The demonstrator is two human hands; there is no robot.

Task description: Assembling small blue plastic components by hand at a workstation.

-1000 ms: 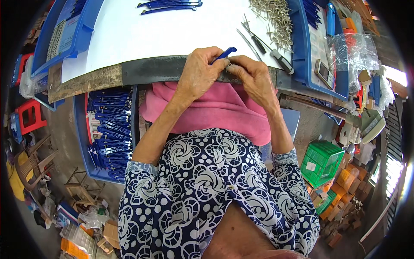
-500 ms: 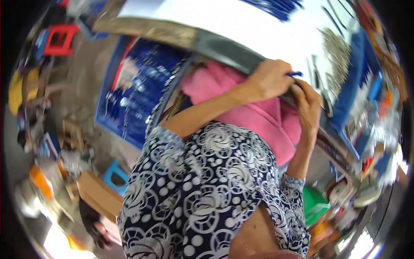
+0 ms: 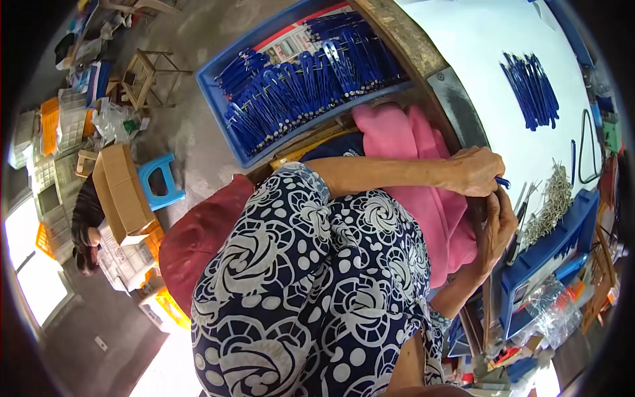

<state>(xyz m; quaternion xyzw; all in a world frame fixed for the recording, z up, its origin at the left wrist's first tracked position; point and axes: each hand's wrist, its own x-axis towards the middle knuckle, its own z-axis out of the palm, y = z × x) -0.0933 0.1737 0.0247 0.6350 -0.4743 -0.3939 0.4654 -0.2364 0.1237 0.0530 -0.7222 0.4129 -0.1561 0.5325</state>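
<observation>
At the near edge of the white worktop [image 3: 456, 26], my hands are close together. My left hand [image 3: 475, 172] is closed around a slim blue piece [image 3: 503, 182], whose rounded end pokes out beyond the fingers; the rest of it is hidden. Just below, my right hand [image 3: 497, 228] is closed too, fingertips bent in toward the left hand. What it grips is hidden behind the fingers. Beside the right hand lies a heap of small silvery metal parts [image 3: 550, 208]. Farther up the worktop is a bundle of similar slim blue pieces [image 3: 531, 92].
A blue tray [image 3: 213, 109] with rows of blue metal-tipped pieces stands left of the worktop. Pink cloth [image 3: 403, 135] covers my lap. Another blue tray [image 3: 506, 291] is at the right. A blue stool [image 3: 173, 197], cardboard box [image 3: 119, 192] and wooden stool [image 3: 140, 78] stand on the floor.
The whole view has turned, putting the worktop farther right and the left tray nearer the top middle. Both hands are still together at the worktop edge, the blue piece still showing.
</observation>
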